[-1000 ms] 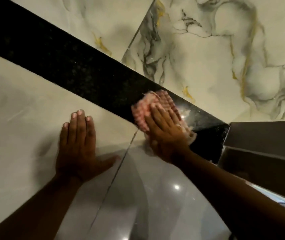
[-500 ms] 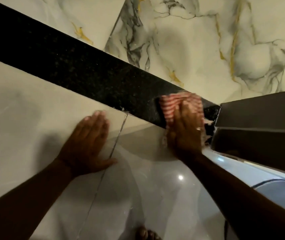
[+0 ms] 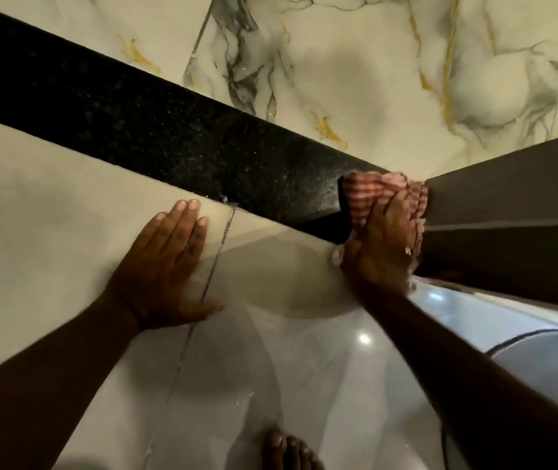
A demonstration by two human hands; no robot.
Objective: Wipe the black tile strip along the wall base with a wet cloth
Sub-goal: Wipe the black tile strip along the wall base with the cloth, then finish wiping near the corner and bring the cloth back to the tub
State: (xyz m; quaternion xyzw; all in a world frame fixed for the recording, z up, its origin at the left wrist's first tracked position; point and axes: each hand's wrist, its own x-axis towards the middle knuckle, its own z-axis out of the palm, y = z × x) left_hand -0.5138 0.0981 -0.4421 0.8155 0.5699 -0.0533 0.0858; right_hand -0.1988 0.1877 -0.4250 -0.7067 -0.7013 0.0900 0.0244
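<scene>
Right hand (image 3: 381,247) is pressing a red-and-white checked cloth (image 3: 365,195) flat against the black strip (image 3: 169,130), fingers spread over the fabric, at the strip's far right end where it is meeting a grey panel (image 3: 508,198). Left hand (image 3: 165,269) is lying open and empty, palm down on the pale floor tile (image 3: 33,232), fingertips just short of the strip. Marble wall tiles (image 3: 355,62) are rising above the strip; bare toes (image 3: 291,451) are showing at the bottom edge.

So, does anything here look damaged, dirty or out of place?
Nothing looks damaged or spilled. The black tile strip shows pale specks, thickest near the red checked cloth that the right hand presses at the strip's right end; whether dust or droplets, I cannot tell. The left hand rests flat on the floor.
</scene>
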